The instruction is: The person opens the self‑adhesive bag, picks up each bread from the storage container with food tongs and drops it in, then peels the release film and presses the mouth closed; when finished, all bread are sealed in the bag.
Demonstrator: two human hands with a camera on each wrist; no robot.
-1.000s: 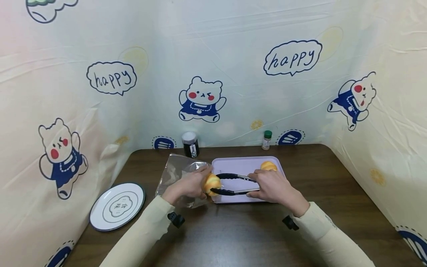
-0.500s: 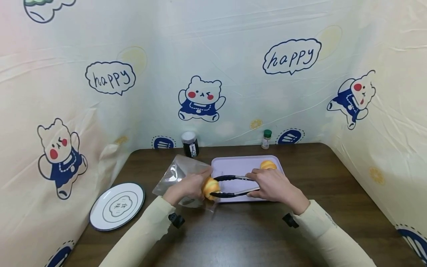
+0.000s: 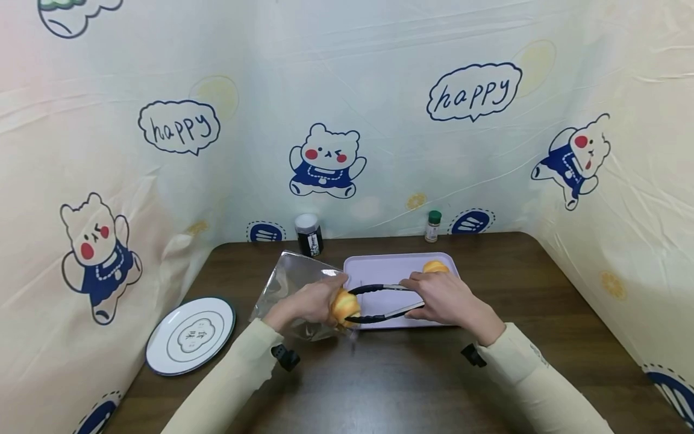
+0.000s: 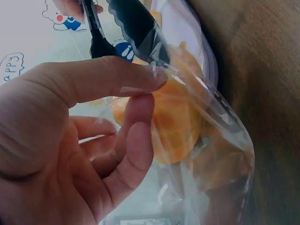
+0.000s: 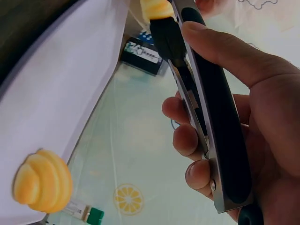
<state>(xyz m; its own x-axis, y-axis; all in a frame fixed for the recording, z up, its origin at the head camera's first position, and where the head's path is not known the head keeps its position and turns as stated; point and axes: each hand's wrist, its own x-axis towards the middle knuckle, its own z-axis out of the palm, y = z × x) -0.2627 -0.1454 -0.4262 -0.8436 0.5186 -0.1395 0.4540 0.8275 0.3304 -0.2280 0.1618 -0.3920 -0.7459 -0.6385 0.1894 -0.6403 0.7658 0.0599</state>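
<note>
My left hand [image 3: 311,300] pinches the edge of a clear plastic bag [image 3: 282,280] between thumb and fingers. A golden bread roll [image 3: 343,306] sits at the bag's mouth; the left wrist view shows it behind the clear film [image 4: 225,154]. My right hand [image 3: 441,301] grips metal tongs [image 5: 213,103] by the dark handles, and their black scalloped tips reach around the roll from the right. Beneath the tongs lies a pale purple tray [image 3: 374,265], with a second bread roll [image 5: 44,183] at its far right corner, partly hidden by my right hand in the head view.
A white plate [image 3: 162,337] with a dark rim lies at the table's left. Along the back stand a black jar with a pale lid [image 3: 310,236] and a small green-capped bottle [image 3: 432,226]. A printed cloth [image 3: 390,163] hangs behind the brown table [image 3: 379,386].
The bag shifts and wrinkles around the roll, its lower edge now extending further right beneath it. Tongs and roll stay at the bag's mouth, with only slight shifts of both hands.
</note>
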